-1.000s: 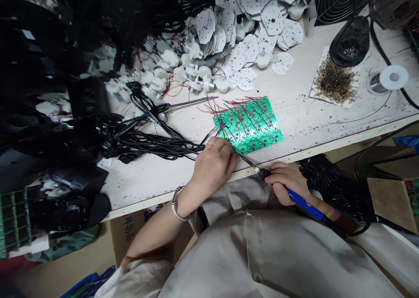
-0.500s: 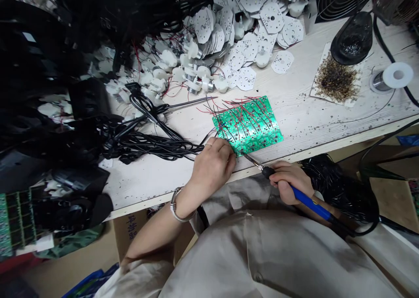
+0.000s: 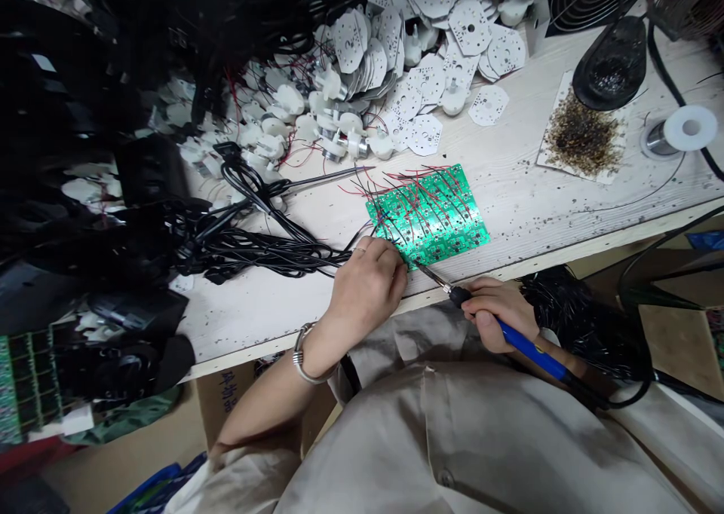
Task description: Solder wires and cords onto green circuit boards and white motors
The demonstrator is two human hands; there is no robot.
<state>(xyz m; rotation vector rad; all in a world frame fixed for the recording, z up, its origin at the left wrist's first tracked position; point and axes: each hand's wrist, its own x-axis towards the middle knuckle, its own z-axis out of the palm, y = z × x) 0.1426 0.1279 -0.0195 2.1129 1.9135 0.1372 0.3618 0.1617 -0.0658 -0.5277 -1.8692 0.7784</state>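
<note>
A green circuit board panel point(image 3: 446, 231) lies flat near the table's front edge, with rows of thin red and black wires standing up from it. My left hand point(image 3: 370, 276) is closed at the panel's lower left corner, where black cables point(image 3: 288, 254) run in under the fingers. The fingertips are partly hidden, but a cable end seems pinched there. Wrapped around the blue handle of a soldering iron point(image 3: 529, 348) is my right hand point(image 3: 501, 310). The iron's tip touches or hovers just above the panel's lower edge, close to my left fingertips.
White round boards point(image 3: 424, 84) and small motors point(image 3: 333, 122) are heaped at the back. At right are a solder spool point(image 3: 687, 128), a stained pad point(image 3: 582, 133), a black iron holder point(image 3: 611, 65) and a fan point(image 3: 593, 1). Tweezers point(image 3: 328, 176) lie left of the panel.
The soldering iron's tip has shifted slightly left along the panel's lower edge, with my right hand following. My left hand stays almost still.
</note>
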